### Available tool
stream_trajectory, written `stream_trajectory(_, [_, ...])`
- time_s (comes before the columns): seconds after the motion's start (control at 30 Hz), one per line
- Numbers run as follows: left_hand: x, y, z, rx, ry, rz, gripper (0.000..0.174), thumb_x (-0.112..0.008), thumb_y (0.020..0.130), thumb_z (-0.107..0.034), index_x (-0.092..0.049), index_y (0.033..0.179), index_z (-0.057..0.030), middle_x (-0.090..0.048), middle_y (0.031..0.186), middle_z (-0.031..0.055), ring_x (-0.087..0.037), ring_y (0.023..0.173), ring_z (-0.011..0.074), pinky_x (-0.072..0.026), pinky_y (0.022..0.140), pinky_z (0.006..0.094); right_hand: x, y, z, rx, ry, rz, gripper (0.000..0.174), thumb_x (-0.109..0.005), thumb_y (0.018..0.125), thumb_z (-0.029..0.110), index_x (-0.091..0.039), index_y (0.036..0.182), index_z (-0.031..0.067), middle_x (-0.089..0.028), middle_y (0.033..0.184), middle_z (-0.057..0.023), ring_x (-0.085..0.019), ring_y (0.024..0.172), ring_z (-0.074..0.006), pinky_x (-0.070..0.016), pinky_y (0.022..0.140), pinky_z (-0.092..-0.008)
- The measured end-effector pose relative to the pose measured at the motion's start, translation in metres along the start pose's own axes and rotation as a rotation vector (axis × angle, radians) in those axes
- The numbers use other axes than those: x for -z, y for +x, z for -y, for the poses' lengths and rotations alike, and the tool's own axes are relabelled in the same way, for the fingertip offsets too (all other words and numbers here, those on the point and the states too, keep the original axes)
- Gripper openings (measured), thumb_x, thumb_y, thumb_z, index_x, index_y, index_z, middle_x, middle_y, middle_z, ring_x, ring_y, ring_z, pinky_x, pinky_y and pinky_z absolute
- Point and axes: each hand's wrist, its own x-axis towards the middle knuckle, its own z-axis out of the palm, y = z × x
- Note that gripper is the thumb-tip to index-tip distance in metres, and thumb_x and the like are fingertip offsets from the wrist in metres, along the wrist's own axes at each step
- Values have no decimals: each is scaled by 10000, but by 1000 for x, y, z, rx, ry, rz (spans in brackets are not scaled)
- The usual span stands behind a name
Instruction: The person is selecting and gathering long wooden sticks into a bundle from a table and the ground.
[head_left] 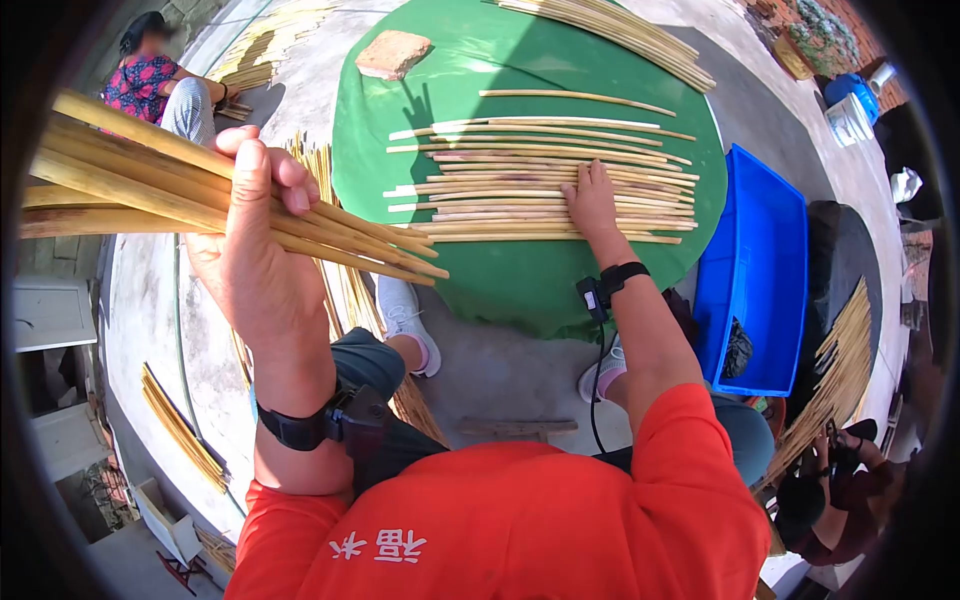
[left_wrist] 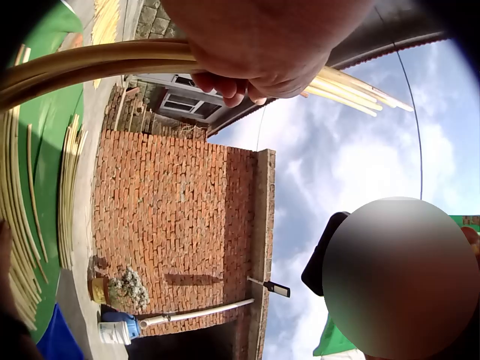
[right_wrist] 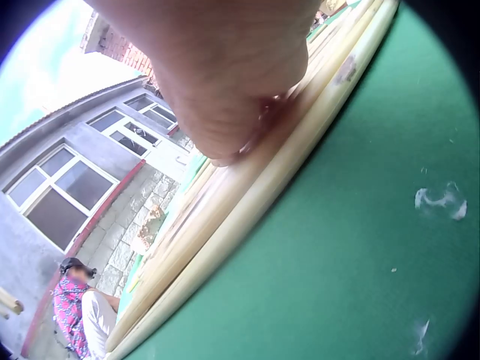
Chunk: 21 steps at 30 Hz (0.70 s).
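Note:
My left hand grips a bundle of yellow-tan sticks, raised at the left of the head view; the left wrist view shows the sticks passing through that hand. Several sticks lie side by side across the green cloth of the round table. My right hand rests on them near their right part. In the right wrist view this hand touches the sticks, its fingers partly hidden.
A brick and a further stick pile lie on the table's far part. Right of the table stands a blue crate. Sticks lie on the ground at left. A person sits at the upper left, another at lower right.

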Motion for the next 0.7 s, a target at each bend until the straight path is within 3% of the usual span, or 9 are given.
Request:
stream_trajectory(0.07, [-1, 0, 1, -1, 1, -8, 120, -554, 866, -71, -507, 967, -27, -517, 704, 57, -455, 602, 118, -383, 568, 231, 2, -1, -1, 18, 53, 67, 448, -497, 867, 281, -455, 1212, -2, -388, 1289, -253, -350, 1214, -384, -283, 1016, -411])
stream_trajectory(0.13, [0, 0, 0, -5, 8, -14, 118, -554, 864, -67, -507, 965, -26, -517, 704, 58, -453, 602, 118, -384, 570, 232, 6, 1, -1, -47, 305, 56, 464, -505, 856, 263, -437, 1218, -20, -393, 1276, -245, -361, 1188, -400, -304, 994, -428])
stream_trajectory(0.33, [-3, -1, 0, -4, 34, -3, 95, -543, 872, -75, -513, 948, -26, -516, 700, 64, -450, 606, 117, -384, 590, 233, 35, -12, -11, -329, 393, -38, 327, -486, 868, 179, -489, 1145, 4, -457, 1228, -202, -410, 1160, -347, -351, 962, -406])
stream_trajectory(0.47, [-4, -1, 0, -31, 46, -13, 85, -542, 875, -85, -516, 922, -19, -512, 681, 66, -447, 601, 119, -383, 594, 239, 35, -29, -10, -286, 320, 72, 385, -481, 879, 232, -467, 1186, 2, -431, 1261, -211, -392, 1177, -358, -323, 983, -421])
stream_trajectory(0.53, [-6, -1, 1, -13, 24, -10, 92, -547, 873, -87, -515, 920, -15, -512, 675, 66, -444, 597, 122, -384, 594, 243, 25, -44, -4, 33, -32, 22, 463, -462, 887, 307, -437, 1236, 4, -387, 1298, -239, -345, 1214, -388, -261, 1017, -455])
stream_trajectory(0.57, [-7, -1, 1, -11, 24, -5, 92, -547, 873, -87, -515, 920, -15, -512, 675, 66, -444, 597, 122, -384, 594, 243, 22, -45, -8, 12, 51, 48, 518, -445, 889, 358, -410, 1270, 8, -357, 1317, -256, -306, 1236, -409, -206, 1035, -484])
stream_trajectory(0.6, [-7, 0, 2, -15, 17, 0, 90, -550, 872, -85, -517, 919, -17, -514, 676, 67, -444, 596, 123, -384, 594, 243, 22, -40, -12, 8, 50, 46, 518, -445, 889, 358, -410, 1270, 8, -357, 1317, -256, -306, 1236, -409, -206, 1035, -484])
stream_trajectory(0.67, [-8, 1, 3, -13, 8, 6, 88, -553, 870, -83, -519, 918, -18, -517, 678, 69, -443, 595, 124, -384, 594, 243, 23, -32, -21, -140, 375, 93, 506, -446, 890, 345, -415, 1260, 1, -366, 1308, -260, -319, 1230, -401, -228, 1033, -457])
stream_trajectory(0.7, [-9, 2, 3, -20, 19, -10, 84, -554, 868, -80, -520, 913, -18, -519, 680, 70, -444, 594, 123, -389, 596, 246, 29, -32, -20, -219, 429, -41, 430, -474, 881, 272, -448, 1216, 3, -439, 1243, -237, -391, 1169, -381, -316, 980, -426])
